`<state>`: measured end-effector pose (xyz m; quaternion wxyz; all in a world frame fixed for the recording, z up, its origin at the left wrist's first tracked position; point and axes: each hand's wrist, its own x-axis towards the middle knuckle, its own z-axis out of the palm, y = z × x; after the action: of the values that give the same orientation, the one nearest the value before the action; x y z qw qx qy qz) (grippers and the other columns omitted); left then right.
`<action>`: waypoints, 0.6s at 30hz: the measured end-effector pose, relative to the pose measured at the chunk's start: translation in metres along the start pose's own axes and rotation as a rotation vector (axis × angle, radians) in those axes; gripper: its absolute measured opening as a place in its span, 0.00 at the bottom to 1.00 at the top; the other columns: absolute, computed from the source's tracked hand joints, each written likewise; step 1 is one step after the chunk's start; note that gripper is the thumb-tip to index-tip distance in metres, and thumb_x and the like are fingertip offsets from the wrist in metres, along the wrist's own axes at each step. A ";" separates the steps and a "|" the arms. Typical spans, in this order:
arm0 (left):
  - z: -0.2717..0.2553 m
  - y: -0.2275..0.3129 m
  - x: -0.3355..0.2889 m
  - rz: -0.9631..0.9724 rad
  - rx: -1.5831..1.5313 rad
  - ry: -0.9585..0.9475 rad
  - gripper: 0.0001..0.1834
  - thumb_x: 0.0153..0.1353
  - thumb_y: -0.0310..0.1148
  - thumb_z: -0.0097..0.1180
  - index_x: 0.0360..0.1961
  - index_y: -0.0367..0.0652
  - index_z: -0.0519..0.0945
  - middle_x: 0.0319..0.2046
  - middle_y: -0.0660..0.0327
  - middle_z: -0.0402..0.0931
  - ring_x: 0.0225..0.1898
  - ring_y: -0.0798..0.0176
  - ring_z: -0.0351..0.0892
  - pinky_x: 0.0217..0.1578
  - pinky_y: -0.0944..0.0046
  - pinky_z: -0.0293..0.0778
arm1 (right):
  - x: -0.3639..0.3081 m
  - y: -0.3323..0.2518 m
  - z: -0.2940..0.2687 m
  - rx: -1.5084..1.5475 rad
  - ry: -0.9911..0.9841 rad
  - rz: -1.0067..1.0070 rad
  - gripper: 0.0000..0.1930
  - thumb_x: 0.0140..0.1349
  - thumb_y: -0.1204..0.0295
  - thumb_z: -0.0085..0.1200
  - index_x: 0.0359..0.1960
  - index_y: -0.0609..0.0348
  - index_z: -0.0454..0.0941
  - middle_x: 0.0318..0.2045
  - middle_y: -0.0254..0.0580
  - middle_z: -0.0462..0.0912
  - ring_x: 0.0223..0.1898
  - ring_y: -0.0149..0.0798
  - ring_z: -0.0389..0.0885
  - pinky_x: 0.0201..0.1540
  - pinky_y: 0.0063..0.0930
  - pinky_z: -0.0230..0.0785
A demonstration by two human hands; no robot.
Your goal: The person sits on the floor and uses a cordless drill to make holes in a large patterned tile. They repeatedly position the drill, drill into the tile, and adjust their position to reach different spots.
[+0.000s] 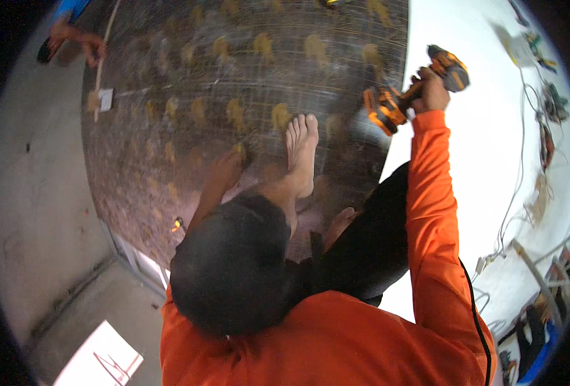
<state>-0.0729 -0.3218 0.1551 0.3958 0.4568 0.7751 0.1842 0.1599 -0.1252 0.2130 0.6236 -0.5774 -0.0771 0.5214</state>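
My right hand [434, 90] is wrapped around the grip of an orange and black cordless drill [453, 69]. The drill is held over the right edge of a large dark panel [188, 135], which carries rows of yellow printed marks. Past my raised knee, my left hand [227, 168] is low at the panel's surface. Its fingers are blurred, and whether they hold anything cannot be made out. Between the two hands my bare foot [303, 151] rests on the panel.
At the far left another person's hand [93, 50] is by a thin wooden strip [102, 71] and a small white piece [105, 100]. A small yellow and black object [177, 224] lies at the panel's left. Cables [521, 154] and tools line the white floor's right side.
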 end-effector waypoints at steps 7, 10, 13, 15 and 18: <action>-0.063 -0.041 0.079 -0.020 0.099 0.167 0.38 0.72 0.58 0.26 0.73 0.42 0.47 0.74 0.53 0.42 0.75 0.53 0.33 0.73 0.54 0.32 | 0.006 0.000 -0.006 -0.032 -0.101 -0.014 0.13 0.54 0.79 0.58 0.43 0.61 0.75 0.32 0.44 0.81 0.30 0.41 0.80 0.31 0.32 0.74; -0.062 -0.027 0.110 0.108 0.440 0.236 0.24 0.71 0.44 0.36 0.61 0.39 0.63 0.61 0.52 0.63 0.64 0.48 0.57 0.66 0.51 0.51 | 0.009 0.001 -0.011 -0.100 -0.261 0.100 0.14 0.60 0.75 0.55 0.47 0.54 0.71 0.40 0.40 0.82 0.30 0.35 0.77 0.35 0.32 0.72; -0.087 -0.027 0.101 0.222 0.529 0.182 0.20 0.66 0.32 0.47 0.58 0.38 0.67 0.53 0.50 0.70 0.58 0.47 0.66 0.62 0.53 0.59 | 0.013 0.006 -0.011 -0.137 -0.371 0.133 0.17 0.59 0.75 0.55 0.50 0.56 0.71 0.44 0.43 0.82 0.32 0.34 0.76 0.37 0.30 0.72; -0.144 -0.083 0.051 -0.022 0.532 -0.092 0.24 0.68 0.34 0.47 0.64 0.46 0.65 0.64 0.52 0.62 0.64 0.46 0.63 0.64 0.48 0.60 | 0.016 0.011 -0.010 -0.189 -0.403 0.139 0.18 0.59 0.75 0.55 0.52 0.57 0.71 0.46 0.43 0.82 0.32 0.33 0.76 0.37 0.28 0.72; -0.170 -0.171 -0.003 -0.251 0.341 -0.186 0.34 0.66 0.40 0.54 0.71 0.57 0.58 0.69 0.50 0.52 0.70 0.40 0.48 0.65 0.33 0.48 | 0.022 0.016 -0.014 -0.261 -0.437 0.137 0.15 0.64 0.73 0.52 0.53 0.57 0.71 0.49 0.43 0.81 0.30 0.32 0.74 0.35 0.25 0.71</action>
<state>-0.3007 -0.3997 0.1508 0.4026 0.4319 0.8059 -0.0431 0.1704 -0.1211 0.1845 0.4754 -0.5306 -0.2372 0.6605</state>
